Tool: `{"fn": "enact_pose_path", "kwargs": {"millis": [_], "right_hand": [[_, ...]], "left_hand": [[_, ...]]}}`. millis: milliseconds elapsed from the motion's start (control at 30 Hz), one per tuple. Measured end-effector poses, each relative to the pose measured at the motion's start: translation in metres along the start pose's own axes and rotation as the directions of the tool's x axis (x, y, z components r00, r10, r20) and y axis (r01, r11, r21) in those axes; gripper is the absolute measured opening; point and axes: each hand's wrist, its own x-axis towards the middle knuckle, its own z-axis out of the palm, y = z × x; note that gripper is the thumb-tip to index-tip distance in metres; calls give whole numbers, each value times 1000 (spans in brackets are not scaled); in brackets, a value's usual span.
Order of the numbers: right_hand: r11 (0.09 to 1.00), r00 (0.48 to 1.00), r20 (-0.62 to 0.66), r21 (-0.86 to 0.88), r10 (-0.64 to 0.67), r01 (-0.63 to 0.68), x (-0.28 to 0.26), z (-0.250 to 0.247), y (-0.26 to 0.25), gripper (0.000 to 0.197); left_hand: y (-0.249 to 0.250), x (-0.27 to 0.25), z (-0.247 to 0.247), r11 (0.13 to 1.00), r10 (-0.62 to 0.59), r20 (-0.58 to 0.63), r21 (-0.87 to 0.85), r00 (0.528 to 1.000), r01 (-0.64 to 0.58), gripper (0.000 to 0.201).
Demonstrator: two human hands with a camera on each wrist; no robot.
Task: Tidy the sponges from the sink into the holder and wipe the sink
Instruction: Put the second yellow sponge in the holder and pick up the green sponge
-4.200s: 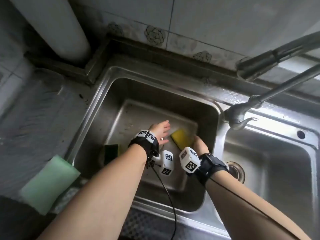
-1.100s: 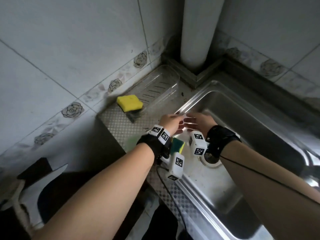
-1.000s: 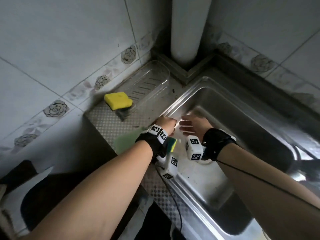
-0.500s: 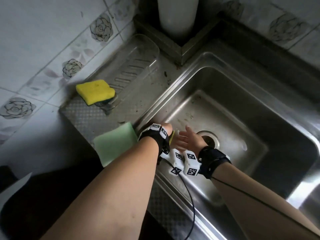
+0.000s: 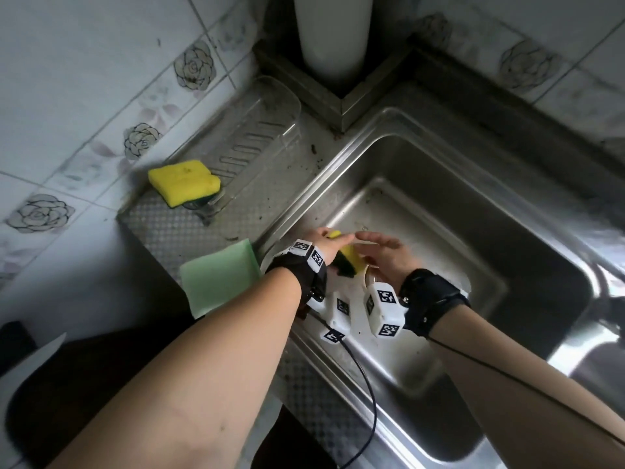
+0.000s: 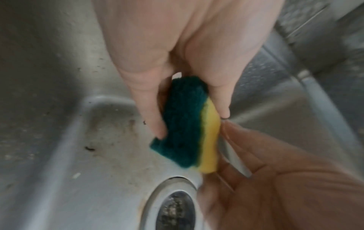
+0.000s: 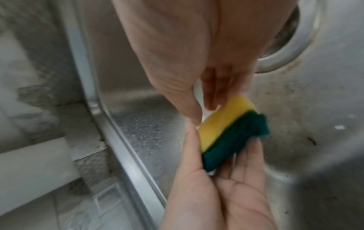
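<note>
My left hand (image 6: 177, 51) pinches the sponge (image 6: 189, 123) between thumb and fingers; my right hand (image 6: 285, 186), fingers straight, lies flat just beside it, over the sink (image 6: 59, 140).

Round steel sink drain (image 6: 175, 205): lower part cut off by left-wrist frame edge; hidden behind the wrists in head view. Yellow-and-green scouring sponge (image 5: 348, 262): largely covered by both hands. Right hand (image 6: 285, 186): blurred, fingertips indistinct. White cylindrical pipe (image 5: 333, 35): top cropped.
</note>
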Motion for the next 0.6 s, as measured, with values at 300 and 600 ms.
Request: {"fn": "enact_pose_path", "kwargs": {"millis": [300, 600], "right_hand": [[980, 988, -59, 128, -143, 149, -66, -14, -56, 23], [973, 979, -75, 118, -190, 198, -90, 6, -74, 6]], "left_hand": [[44, -68, 17, 915, 350, -54, -194, 935, -354, 21], [59, -116, 2, 895, 416, -52, -157, 908, -419, 35]]}}
